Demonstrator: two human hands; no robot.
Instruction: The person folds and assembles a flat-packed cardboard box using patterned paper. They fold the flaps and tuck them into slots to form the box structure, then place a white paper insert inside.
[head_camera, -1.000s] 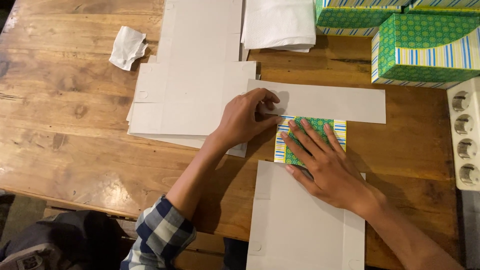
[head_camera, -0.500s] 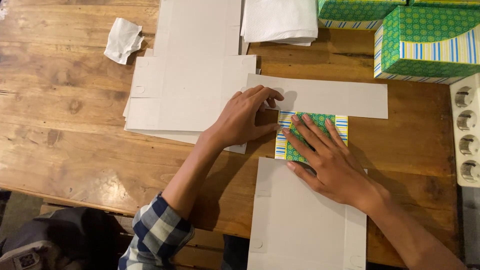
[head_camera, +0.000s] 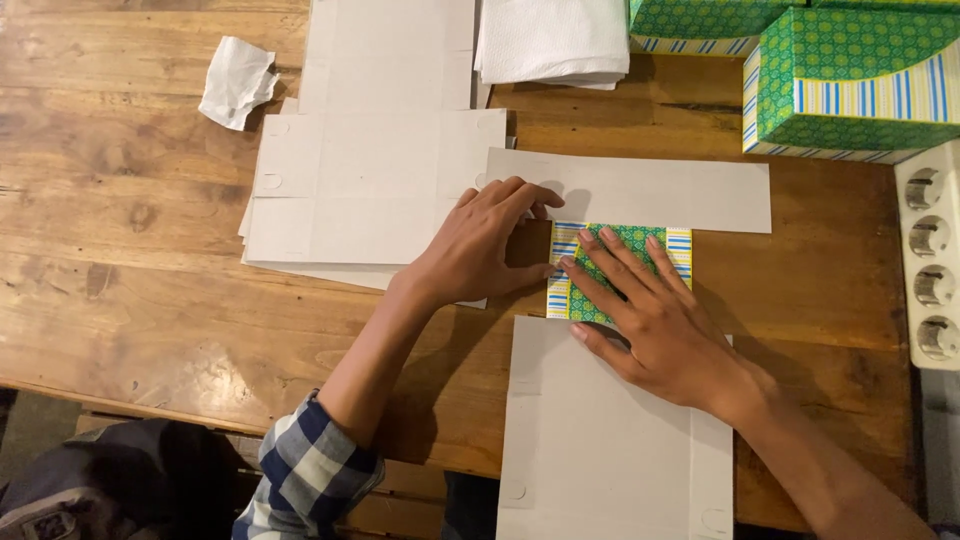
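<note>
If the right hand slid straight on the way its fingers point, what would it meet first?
The right hand points up and to the left across the green patterned flap. Going on, its fingertips would likely meet the left hand first, at the thumb beside the flap's left edge.

Two green patterned boxes (head_camera: 850, 85) with blue, yellow and white striped bands stand at the bench's far right corner. A flattened carton (head_camera: 620, 270) in the same colours lies mid-bench under both hands.
</note>
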